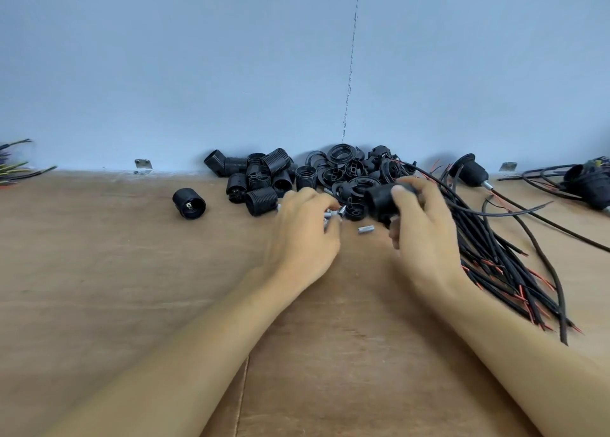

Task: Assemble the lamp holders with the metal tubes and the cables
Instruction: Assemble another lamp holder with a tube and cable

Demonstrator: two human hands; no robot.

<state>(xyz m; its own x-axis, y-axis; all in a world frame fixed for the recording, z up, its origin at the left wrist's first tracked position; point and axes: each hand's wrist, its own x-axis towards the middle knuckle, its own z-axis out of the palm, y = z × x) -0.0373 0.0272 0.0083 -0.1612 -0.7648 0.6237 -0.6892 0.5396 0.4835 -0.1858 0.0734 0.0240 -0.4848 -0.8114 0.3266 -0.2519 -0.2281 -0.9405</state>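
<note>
Lamp holder (379, 201) gripped by right hand (425, 235), left hand (303, 235) pinching metal tubes (331, 214) beside it

Black lamp holders (280, 176) heaped far back on the table (132, 288), one holder (188, 203) lying apart at left, silver metal tubes (366, 229) loose before them, black-and-red cables (495, 258) fanned at right.

A pale blue wall (198, 57) stood behind the worktop (99, 271) under soft, even light. A thin dark crack (350, 73) ran down the wall to the worktop's back edge. Well left of the crack, a small metal bracket (143, 165) sat where wall met worktop; a second bracket (507, 166) sat well right of the crack, along the same line. The worktop was brown, wood-grained board, with a straight seam (242, 397) below and left of the crack.
</note>
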